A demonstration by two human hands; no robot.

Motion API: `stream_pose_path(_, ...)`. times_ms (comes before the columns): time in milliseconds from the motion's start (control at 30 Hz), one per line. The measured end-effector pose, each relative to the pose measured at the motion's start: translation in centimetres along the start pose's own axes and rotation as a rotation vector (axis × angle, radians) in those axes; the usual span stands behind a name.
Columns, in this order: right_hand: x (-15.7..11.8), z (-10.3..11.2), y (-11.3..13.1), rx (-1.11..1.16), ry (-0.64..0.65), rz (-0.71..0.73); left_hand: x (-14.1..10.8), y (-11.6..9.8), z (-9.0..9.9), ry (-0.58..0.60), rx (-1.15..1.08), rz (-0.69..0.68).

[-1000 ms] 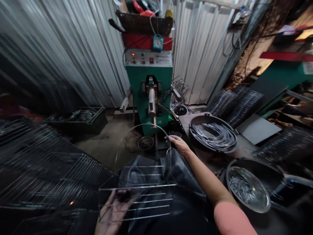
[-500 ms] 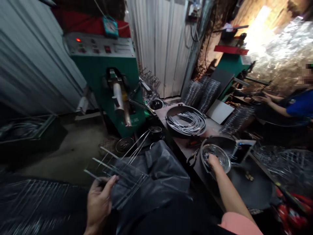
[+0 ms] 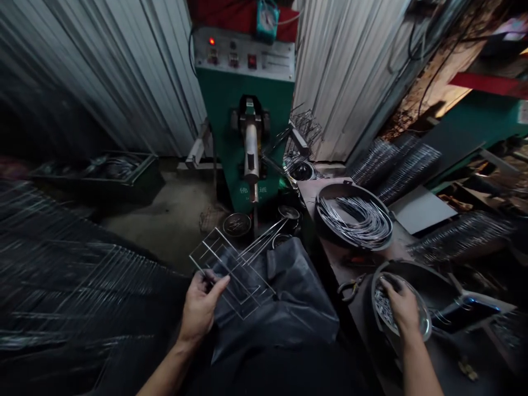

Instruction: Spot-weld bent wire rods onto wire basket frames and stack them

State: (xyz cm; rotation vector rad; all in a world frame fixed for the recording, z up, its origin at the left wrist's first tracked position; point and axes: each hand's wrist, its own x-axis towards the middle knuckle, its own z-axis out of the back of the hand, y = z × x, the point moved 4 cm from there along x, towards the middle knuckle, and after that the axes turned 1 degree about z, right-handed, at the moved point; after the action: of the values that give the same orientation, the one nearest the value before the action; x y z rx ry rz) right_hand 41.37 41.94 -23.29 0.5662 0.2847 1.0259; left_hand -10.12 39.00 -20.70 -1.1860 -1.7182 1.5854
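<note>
My left hand (image 3: 203,301) is closed on the edge of a wire frame (image 3: 231,269), a flat rectangular grid of thin metal rods, tilted above the dark cloth (image 3: 284,308) over my lap. My right hand (image 3: 399,305) is over a clear round bowl (image 3: 427,324) on the right. Its fingers are drawn together at the bowl's left side, near small shiny metal pieces (image 3: 383,308); whatever they pinch is hidden. Ahead stands a green welding machine (image 3: 218,104) with a red light and a protruding metal electrode (image 3: 251,148).
A round pan of bent wires (image 3: 355,217) sits on the bench to the right, with pliers (image 3: 350,289) nearer me. A phone-like dark screen (image 3: 470,311) leans behind the bowl. Wire grids (image 3: 94,286) are piled at left. Stacked wire parts (image 3: 391,165) stand farther back.
The view has swung left, so the machine now stands near the middle. The wire frame in my left hand has turned and lies at a different angle. My right hand stays at the bowl.
</note>
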Motion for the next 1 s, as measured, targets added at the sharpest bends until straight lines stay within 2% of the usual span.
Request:
stream_pose_path(67, -0.9, -3.7, 5.3, 0.472, 0.139, 0.047, 0.9, -0.3, -0.9, -0.016, -0.084, 0.01)
stream_pose_path(133, -2.2, -8.5, 9.9, 0.677, 0.35, 0.037, 1.6, -0.2, -1.7, -0.034, -0.147, 0.018)
stream_pose_path(167, -2.9, -10.9, 11.5, 0.688, 0.43, 0.04, 1.8, -0.1, -2.0, -0.044, -0.168, 0.017)
stream_pose_path(233, -4.1, -14.5, 13.4, 0.606, 0.498, 0.121, 2.0, 0.5, -2.3, -0.07, -0.186, 0.005)
stream_pose_path(300, -4.8, -16.3, 13.6, 0.479, 0.481, 0.264, 1.9, 1.3, -2.0, -0.093, -0.175, 0.002)
stream_pose_path(400, -5.1, -16.2, 12.7, 0.309, 0.453, 0.427, 1.9, 2.5, -1.3, -0.09, -0.142, -0.003)
stream_pose_path(500, -4.6, -14.5, 13.5, 0.206, 0.466, 0.46, 1.9, 3.1, -1.0, -0.055, -0.104, -0.022)
stream_pose_path(567, -4.0, -13.6, 16.2, 0.242, 0.454, 0.451, 2.0, 3.1, -1.1, -0.041, -0.071, -0.039)
stream_pose_path(633, -3.4, -13.3, 20.1, 0.369, 0.452, 0.427, 2.1, 3.0, -1.5, -0.038, -0.047, -0.055)
stream_pose_path(733, -3.2, -14.1, 26.0, 0.605, 0.542, 0.375, 1.9, 2.8, -2.0, -0.043, -0.025, -0.06)
stream_pose_path(800, -3.6, -14.9, 28.9, 0.707, 0.61, 0.348, 1.9, 2.8, -2.1, -0.05, -0.03, -0.053)
stream_pose_path(900, -4.2, -15.8, 31.0, 0.782, 0.662, 0.347, 2.1, 2.8, -1.8, -0.057, -0.04, -0.038)
stream_pose_path(1000, -4.5, -16.4, 31.7, 0.816, 0.683, 0.357, 2.6, 2.8, -1.4, -0.021, -0.008, -0.021)
